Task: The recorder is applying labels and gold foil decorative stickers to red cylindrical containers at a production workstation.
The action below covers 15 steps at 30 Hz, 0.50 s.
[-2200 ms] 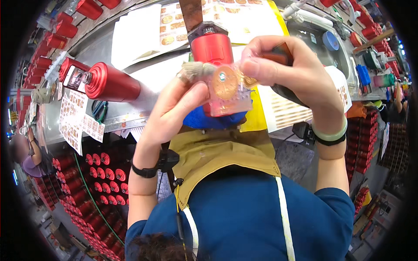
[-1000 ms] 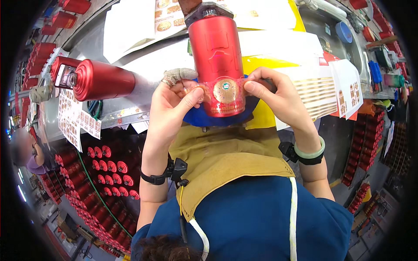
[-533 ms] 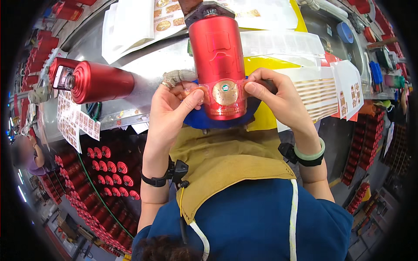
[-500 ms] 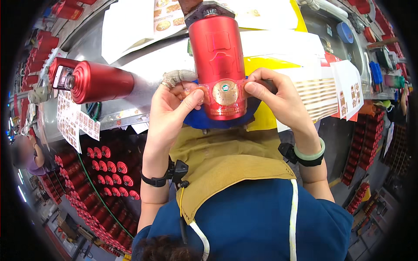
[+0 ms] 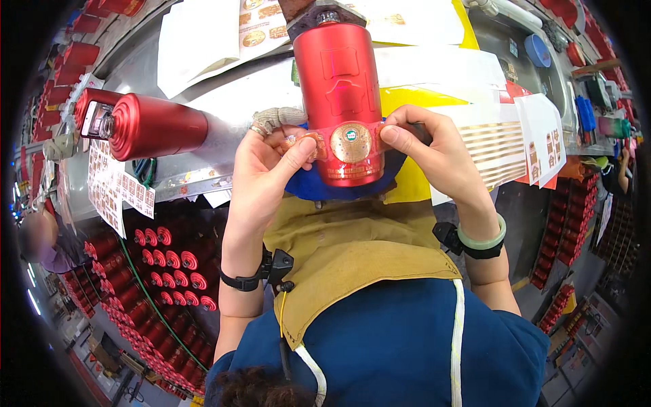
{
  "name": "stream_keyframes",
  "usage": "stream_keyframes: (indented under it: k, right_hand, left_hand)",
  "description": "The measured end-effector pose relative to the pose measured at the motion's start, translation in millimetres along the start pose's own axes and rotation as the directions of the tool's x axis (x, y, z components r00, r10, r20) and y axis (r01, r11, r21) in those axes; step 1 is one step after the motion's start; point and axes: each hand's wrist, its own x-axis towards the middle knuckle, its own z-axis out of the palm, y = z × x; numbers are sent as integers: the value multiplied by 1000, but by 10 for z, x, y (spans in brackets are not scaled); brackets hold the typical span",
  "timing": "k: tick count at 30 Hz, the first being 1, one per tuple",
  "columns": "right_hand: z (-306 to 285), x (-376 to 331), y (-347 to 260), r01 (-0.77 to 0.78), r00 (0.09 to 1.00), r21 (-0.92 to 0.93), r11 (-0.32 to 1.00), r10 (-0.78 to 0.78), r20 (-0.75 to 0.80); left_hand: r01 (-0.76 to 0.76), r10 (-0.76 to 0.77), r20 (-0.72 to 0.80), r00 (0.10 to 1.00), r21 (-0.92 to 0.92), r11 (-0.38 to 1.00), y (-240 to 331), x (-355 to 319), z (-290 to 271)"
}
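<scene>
A red bottle (image 5: pixel 338 74) lies in front of me, its neck pointing away into a dark metal holder (image 5: pixel 325 15). Across its base end stretches a clear decal strip (image 5: pixel 350 143) with a round gold emblem and gold lettering. My left hand (image 5: pixel 263 168), a grey knitted cover on one finger, pinches the strip's left end just beside the bottle. At the opposite end, my right hand (image 5: pixel 434 146) grips the strip between thumb and bent forefinger, close against the bottle's side. Blue material (image 5: pixel 306 184) shows beneath the bottle.
Two more red bottles (image 5: pixel 163 127) lie on the metal bench at the left. White and gold-striped decal sheets (image 5: pixel 488 142) cover the right side over yellow plastic. Rows of red bottles (image 5: pixel 180 261) stand below at the left. Another person (image 5: pixel 51 241) is at the far left.
Both hands keep nearly the same place and grip on the strip. The decal appears slightly shifted and flatter against the bottle.
</scene>
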Motion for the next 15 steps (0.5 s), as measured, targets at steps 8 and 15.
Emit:
stream_keyframes:
  k: [8, 15]
  right_hand:
    - [-11, 5, -22, -29, 999, -21, 999, 29, 14]
    - [-3, 11, 5, 14, 1000, 4, 1000, -14, 10]
  left_hand:
    - [-16, 16, -7, 1000, 3, 1000, -12, -5, 4]
    - [-6, 7, -19, 1000, 14, 1000, -3, -8, 13]
